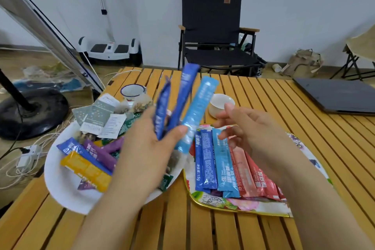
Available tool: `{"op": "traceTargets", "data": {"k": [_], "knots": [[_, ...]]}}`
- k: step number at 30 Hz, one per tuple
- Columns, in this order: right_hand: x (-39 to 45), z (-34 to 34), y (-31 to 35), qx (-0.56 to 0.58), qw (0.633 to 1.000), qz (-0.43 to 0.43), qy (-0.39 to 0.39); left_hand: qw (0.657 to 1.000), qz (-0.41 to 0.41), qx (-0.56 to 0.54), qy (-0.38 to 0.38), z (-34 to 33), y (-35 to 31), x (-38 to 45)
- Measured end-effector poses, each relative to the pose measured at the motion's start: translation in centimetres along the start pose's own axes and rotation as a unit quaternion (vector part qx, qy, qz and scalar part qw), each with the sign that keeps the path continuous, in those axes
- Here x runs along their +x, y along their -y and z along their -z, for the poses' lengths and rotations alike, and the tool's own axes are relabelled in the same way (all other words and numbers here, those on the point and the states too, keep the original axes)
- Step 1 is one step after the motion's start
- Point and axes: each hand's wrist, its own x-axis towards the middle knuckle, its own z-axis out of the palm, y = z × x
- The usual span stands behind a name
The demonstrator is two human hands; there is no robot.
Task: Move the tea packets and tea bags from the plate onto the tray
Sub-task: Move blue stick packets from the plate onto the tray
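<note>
Both forearms reached over the slatted counter (203, 229), the sorting partly done.

Largest, the white plate (60, 184) on the left held plenty: a yellow packet (87, 170), purple packets (99, 153), pale sachets (97, 115) and mesh tea bags (142, 103) toward its far side. Next, the floral tray (205, 199) on the right carried a row of blue packets (209, 160) and pink packets (249, 172) laid side by side. Smaller, the left hand (146, 154) gripped three blue stick packets (182, 107) fanned upward between plate and tray, thumb and fingers (176, 131) pinching them. The right hand (249, 126) hovered above the tray, fingers loosely curled, holding nothing. By my judgement, well over half remained.
</note>
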Motion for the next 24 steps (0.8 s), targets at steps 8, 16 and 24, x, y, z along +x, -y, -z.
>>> {"op": "traceTargets", "data": {"k": [8, 16, 24], "knots": [[-0.3, 1.1, -1.1, 0.065, 0.996, -0.035, -0.039, 0.994, -0.008, -0.011, 0.104, -4.5, 0.0, -1.3], [0.5, 3.8, -3.3, -0.172, 0.975, -0.134, -0.051, 0.983, 0.121, -0.1, 0.092, -5.7, -0.2, -1.2], [1.4, 3.2, -4.7, -0.332, 0.93, -0.141, -0.068, 0.986, 0.099, -0.079, 0.105, -5.1, 0.9, -0.7]]}}
